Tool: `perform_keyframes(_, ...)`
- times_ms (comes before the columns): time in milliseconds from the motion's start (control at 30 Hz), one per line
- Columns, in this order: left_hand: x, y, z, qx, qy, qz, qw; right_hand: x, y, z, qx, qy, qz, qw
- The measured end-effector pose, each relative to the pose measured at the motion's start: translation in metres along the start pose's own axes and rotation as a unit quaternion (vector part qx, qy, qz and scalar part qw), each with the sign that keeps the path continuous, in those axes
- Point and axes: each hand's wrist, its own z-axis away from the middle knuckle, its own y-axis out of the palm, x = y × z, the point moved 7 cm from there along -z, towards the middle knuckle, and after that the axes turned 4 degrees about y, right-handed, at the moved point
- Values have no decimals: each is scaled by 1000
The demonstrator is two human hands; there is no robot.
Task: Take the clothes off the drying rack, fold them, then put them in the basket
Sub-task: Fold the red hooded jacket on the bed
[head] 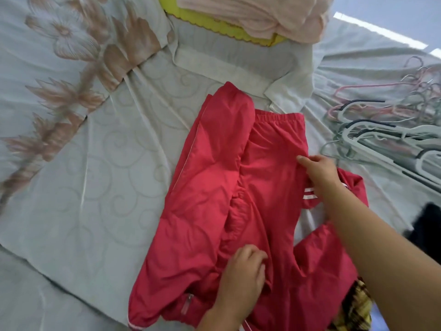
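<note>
Jacket: the red jacket (210,211) lies spread on the bed sheet (95,187) mid-frame. Its long axis runs from 6 o'clock up toward 12, with the elastic hem at the far end.
Left hand: the left hand (243,273) sits on the jacket's near end at 6 o'clock. Its fingers are curled into the cloth and seem to pinch a fold.
Right hand: the right hand (319,170) is at the jacket's 3 o'clock edge, thumb on top and fingers tucked under, gripping the fabric there.
Loose part: a striped sleeve (353,187) spills out toward 3 o'clock just past the right hand, which is the nearer hand to it.
Next fold: probably brings that 3 o'clock side across the long axis toward 9 o'clock.
Basket: the yellow basket (214,22) stands at 12 o'clock, well beyond the hem, and holds a pink garment (262,15).
Hangers: a pile of hangers (381,130) lies at 2 o'clock.
</note>
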Motion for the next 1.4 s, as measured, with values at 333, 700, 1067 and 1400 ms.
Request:
perform_keyframes(333, 19, -14, -2, 61, -90, 25, 994, -24, -79, 47, -193, -109, 266, 938)
perform_keyframes(700, -56, -26, -6, -39, -221, 351, 909, 26, 15, 186, 261, 30, -229, 937)
perform_keyframes(1067, 52, -99, 62, -232, -393, 624, 634, 23, -2, 34, -54, -17, -42, 997)
perform_keyframes(1400, 47, -140, 44, -232, -321, 683, 614, 98, 72, 25, 113, -113, -163, 974)
